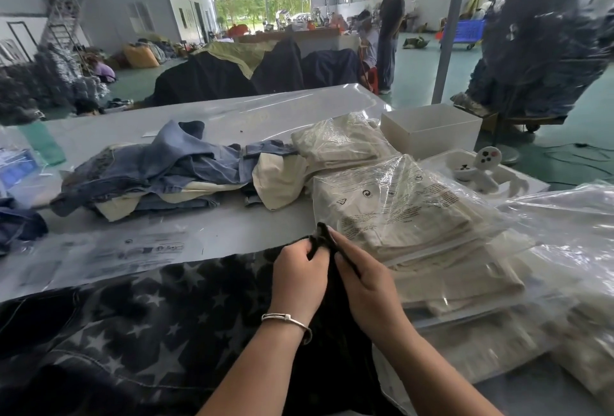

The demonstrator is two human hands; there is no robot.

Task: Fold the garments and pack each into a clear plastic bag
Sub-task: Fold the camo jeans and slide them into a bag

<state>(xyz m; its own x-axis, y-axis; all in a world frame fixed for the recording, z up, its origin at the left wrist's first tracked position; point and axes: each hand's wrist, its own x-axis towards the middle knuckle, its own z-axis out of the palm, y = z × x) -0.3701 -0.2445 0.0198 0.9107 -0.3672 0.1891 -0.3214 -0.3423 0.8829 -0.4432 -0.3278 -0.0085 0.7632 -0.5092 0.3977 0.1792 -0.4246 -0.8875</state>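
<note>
1. Both hands meet at the far edge of the dark star-print garment: the left hand, a metal bangle on its wrist, pinches a bunched bit of black fabric, and the right hand grips the same bit from the right, fingers curled round it.
2. That garment lies spread on the near part of the worktop, directly before the person, probably so an edge can be squared up before folding.
3. An empty clear bag lies flat just beyond it, within easy reach for packing.
4. Right of the hands, bagged cream garments are stacked, apparently finished pieces kept apart from the work area.
5. Farther left, a loose heap of blue denim and cream clothes waits, judged to be still unfolded stock.
6. A white box and a white tray sit at the far right.
7. Printed bags carry recycling-type symbols and blocks of small warning text; the words are too small to read. No brand name is legible.
</note>
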